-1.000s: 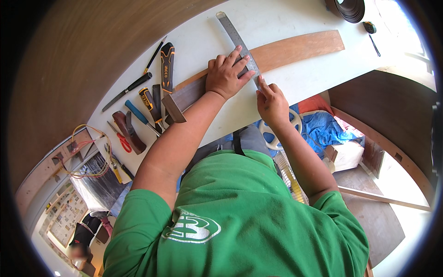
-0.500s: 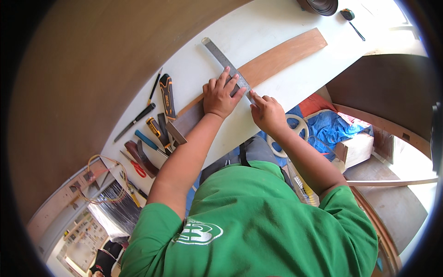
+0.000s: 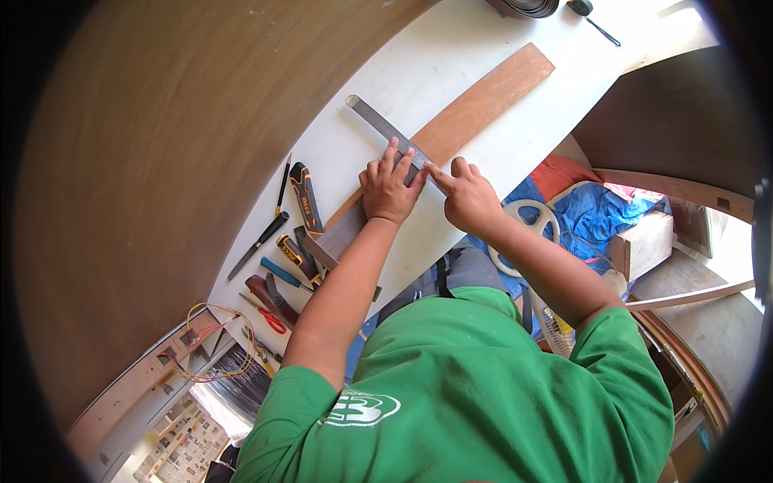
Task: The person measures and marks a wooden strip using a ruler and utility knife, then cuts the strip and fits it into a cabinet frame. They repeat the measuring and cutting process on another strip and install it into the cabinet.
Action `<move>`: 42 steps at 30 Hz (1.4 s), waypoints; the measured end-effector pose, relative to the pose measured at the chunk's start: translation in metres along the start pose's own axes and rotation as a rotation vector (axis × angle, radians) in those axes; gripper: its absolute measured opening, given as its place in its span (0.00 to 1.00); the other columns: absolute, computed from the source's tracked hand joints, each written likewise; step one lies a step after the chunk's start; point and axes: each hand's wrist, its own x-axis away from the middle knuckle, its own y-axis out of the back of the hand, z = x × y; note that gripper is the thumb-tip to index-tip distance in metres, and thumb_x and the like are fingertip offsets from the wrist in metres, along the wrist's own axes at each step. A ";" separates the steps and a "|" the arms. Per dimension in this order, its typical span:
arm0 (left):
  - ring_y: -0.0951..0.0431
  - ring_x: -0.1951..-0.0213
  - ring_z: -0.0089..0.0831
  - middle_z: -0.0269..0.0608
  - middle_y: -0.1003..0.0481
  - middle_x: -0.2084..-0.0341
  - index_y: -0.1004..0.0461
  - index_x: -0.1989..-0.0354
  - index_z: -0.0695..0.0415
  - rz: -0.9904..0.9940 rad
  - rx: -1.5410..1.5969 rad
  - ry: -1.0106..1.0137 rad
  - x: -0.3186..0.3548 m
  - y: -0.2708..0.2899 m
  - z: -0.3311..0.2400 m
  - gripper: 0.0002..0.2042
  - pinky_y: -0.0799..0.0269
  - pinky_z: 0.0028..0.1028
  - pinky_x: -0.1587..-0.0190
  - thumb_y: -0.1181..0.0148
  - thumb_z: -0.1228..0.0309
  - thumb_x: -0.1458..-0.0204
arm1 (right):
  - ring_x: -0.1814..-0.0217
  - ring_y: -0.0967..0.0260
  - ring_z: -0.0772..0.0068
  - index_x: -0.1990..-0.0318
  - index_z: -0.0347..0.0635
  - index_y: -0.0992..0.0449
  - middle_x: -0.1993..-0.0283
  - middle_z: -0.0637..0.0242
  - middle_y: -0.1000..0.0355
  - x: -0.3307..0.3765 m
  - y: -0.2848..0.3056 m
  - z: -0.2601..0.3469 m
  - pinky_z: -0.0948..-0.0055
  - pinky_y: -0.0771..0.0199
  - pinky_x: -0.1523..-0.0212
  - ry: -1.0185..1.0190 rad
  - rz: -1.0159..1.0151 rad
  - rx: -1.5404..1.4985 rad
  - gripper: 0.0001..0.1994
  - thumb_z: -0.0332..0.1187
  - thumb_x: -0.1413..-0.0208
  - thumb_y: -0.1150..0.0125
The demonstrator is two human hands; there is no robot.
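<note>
A long brown wooden strip (image 3: 491,92) lies slantwise on the white table (image 3: 419,64). A steel ruler (image 3: 377,121) lies across the strip. My left hand (image 3: 390,189) presses flat on the ruler's near end, fingers spread, holding it down on the wood. My right hand (image 3: 467,197) sits right beside it with its fingers curled and the index tip at the ruler's edge. Whether it pinches a small marker is hidden.
Hand tools lie in a row at the table's left: a saw handle (image 3: 304,197), screwdrivers (image 3: 282,274) and red scissors (image 3: 272,320). A black roll (image 3: 523,6) sits at the far edge. Below the table are blue cloth (image 3: 596,213), a white ring (image 3: 535,221) and a wooden box (image 3: 644,245).
My right hand has slid along the ruler's edge toward my left hand. The left hand has stayed pressed on the ruler. My head has shifted, so the table sits differently in view.
</note>
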 end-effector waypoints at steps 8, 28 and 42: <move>0.27 0.48 0.38 0.32 0.29 0.32 0.19 0.43 0.37 0.019 -0.033 0.001 0.000 -0.001 0.000 0.23 0.33 0.42 0.45 0.34 0.45 0.44 | 0.41 0.30 0.52 0.26 0.55 0.33 0.42 0.56 0.31 -0.018 0.011 0.004 0.58 0.22 0.49 -0.016 0.169 0.126 0.36 0.27 0.46 0.44; 0.28 0.50 0.38 0.32 0.29 0.32 0.19 0.41 0.39 -0.002 -0.008 -0.017 0.002 -0.001 0.002 0.25 0.34 0.40 0.45 0.36 0.43 0.43 | 0.51 0.23 0.48 0.27 0.51 0.37 0.54 0.56 0.26 0.010 -0.020 -0.008 0.53 0.20 0.53 -0.045 -0.077 -0.135 0.34 0.33 0.43 0.36; 0.28 0.45 0.38 0.30 0.32 0.29 0.21 0.39 0.36 0.075 0.003 0.025 0.002 -0.001 0.001 0.26 0.36 0.40 0.39 0.37 0.41 0.43 | 0.60 0.22 0.50 0.28 0.53 0.32 0.58 0.59 0.25 0.010 -0.032 -0.023 0.55 0.19 0.61 0.030 -0.141 -0.138 0.29 0.31 0.39 0.40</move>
